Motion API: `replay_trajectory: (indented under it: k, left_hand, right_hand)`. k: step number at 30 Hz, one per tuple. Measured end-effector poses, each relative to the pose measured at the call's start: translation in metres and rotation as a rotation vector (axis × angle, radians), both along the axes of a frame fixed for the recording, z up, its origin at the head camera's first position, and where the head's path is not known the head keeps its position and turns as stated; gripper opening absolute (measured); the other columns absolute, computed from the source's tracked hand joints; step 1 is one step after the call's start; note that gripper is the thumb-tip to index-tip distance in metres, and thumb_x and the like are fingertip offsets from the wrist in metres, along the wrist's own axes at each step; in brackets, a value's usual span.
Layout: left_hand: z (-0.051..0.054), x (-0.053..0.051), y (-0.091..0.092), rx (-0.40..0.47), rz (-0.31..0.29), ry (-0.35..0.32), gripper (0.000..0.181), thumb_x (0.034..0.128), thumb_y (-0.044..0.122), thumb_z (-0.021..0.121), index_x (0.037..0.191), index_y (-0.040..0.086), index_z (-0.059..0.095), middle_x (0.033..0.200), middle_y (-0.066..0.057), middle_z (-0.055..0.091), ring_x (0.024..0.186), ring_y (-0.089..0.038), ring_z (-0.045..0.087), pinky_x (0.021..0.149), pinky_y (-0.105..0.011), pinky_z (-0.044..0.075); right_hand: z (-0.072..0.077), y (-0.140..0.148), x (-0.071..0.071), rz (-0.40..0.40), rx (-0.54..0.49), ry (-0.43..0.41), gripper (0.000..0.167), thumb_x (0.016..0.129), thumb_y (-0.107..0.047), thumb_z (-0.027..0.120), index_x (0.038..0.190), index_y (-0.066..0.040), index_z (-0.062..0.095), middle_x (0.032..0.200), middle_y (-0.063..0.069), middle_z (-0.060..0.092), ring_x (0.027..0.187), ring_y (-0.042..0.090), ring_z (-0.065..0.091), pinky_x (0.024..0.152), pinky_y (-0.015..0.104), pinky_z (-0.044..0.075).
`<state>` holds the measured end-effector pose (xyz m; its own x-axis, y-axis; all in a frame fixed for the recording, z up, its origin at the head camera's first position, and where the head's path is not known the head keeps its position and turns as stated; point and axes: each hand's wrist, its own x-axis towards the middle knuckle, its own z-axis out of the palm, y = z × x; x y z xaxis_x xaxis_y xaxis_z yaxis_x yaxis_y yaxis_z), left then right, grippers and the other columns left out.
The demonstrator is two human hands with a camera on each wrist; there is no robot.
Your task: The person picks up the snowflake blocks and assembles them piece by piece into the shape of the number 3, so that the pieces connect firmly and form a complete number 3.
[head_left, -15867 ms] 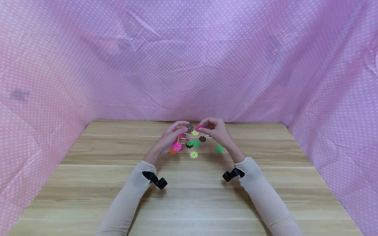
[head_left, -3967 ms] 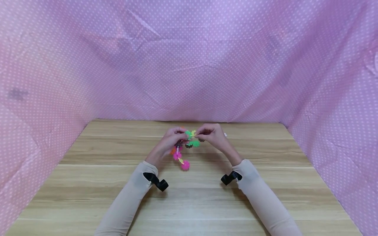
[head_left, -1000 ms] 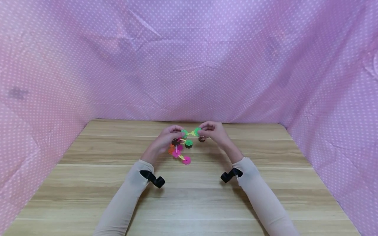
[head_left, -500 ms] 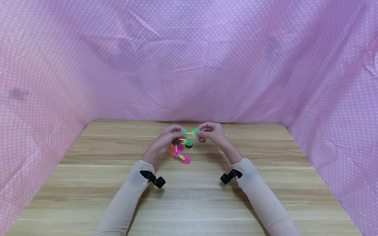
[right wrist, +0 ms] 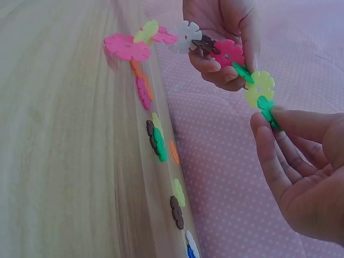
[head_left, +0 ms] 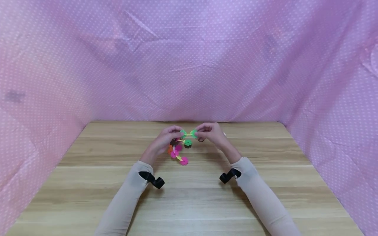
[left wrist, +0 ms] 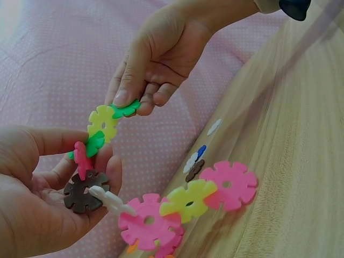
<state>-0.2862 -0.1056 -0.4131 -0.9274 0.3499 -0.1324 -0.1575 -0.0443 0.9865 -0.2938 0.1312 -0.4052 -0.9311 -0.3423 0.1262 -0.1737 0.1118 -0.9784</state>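
A chain of plastic snowflake discs hangs between the two hands, slotted edge to edge. From its loose end come a pink disc (left wrist: 228,185), a yellow disc (left wrist: 188,201), another pink disc (left wrist: 149,221), a white disc (right wrist: 185,37), a brown disc (left wrist: 85,191) and a magenta disc (right wrist: 228,52). Beyond these are a green disc (left wrist: 94,144), a second yellow disc (right wrist: 259,89) and an end green disc (right wrist: 267,112). My left hand (head_left: 164,139) pinches the chain at the first green disc, the brown one resting against its fingers. My right hand (head_left: 213,134) pinches the end green disc between thumb and fingers.
On the wooden table (head_left: 189,203), several loose discs lie beneath and behind the hands: a green disc (head_left: 188,142) beside a brown one, an orange disc (right wrist: 174,152), a white disc (left wrist: 214,127), a blue disc (left wrist: 201,151). A pink dotted cloth (head_left: 189,65) rises around the table.
The chain has grown since the oldest frame, gaining magenta, green and yellow discs. Since four seconds ago, my right hand has swapped the yellow disc for a green one, now at the yellow's edge.
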Motion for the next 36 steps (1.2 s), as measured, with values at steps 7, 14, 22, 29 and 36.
replay_trajectory:
  k: [7,14,22,29,36]
  left_hand:
    - [0.0005,0.0019,-0.0014,-0.009,-0.015,0.002,0.012,0.1005,0.007,0.060,0.112,0.008,0.061,0.092,0.006,0.064,0.079,-0.008,0.064,0.076,-0.023,0.058]
    - [-0.0030,-0.0007,-0.0008,0.012,-0.009,0.007,0.009,0.1008,0.006,0.059,0.106,0.012,0.061,0.089,0.007,0.066,0.079,-0.009,0.066,0.075,-0.024,0.057]
    - [-0.0012,0.0001,0.0001,0.056,0.005,-0.008,0.010,0.0999,0.005,0.059,0.105,0.012,0.060,0.085,0.007,0.068,0.074,-0.007,0.066,0.071,-0.022,0.054]
    - [-0.0001,0.0011,-0.0002,0.026,0.005,0.004,0.014,0.0996,0.005,0.060,0.113,0.007,0.064,0.090,0.007,0.067,0.077,-0.007,0.066,0.075,-0.022,0.056]
    - [-0.0012,-0.0002,0.0006,0.003,-0.011,0.013,0.022,0.1012,0.007,0.059,0.122,0.000,0.063,0.092,0.006,0.067,0.079,-0.008,0.067,0.077,-0.022,0.058]
  right_hand:
    - [-0.0001,-0.0015,0.0031,-0.017,-0.004,0.017,0.021,0.090,0.002,0.072,0.107,0.014,0.069,0.081,0.006,0.076,0.070,0.020,0.071,0.074,0.049,0.063]
    - [0.0013,-0.0049,0.0048,-0.050,-0.032,0.038,0.020,0.090,0.002,0.074,0.105,0.013,0.069,0.079,0.007,0.076,0.068,0.020,0.072,0.069,0.040,0.064]
    - [0.0024,-0.0099,0.0062,-0.120,-0.048,0.036,0.022,0.089,0.000,0.076,0.104,0.014,0.069,0.075,0.001,0.074,0.065,0.017,0.071,0.066,0.033,0.063]
    - [0.0038,-0.0061,0.0059,-0.072,-0.028,0.021,0.021,0.091,-0.001,0.074,0.106,0.012,0.070,0.077,0.002,0.074,0.069,0.021,0.072,0.072,0.043,0.064]
    - [0.0065,-0.0017,0.0043,-0.040,-0.018,0.016,0.022,0.091,0.001,0.072,0.109,0.014,0.069,0.077,0.000,0.074,0.070,0.023,0.071,0.073,0.041,0.064]
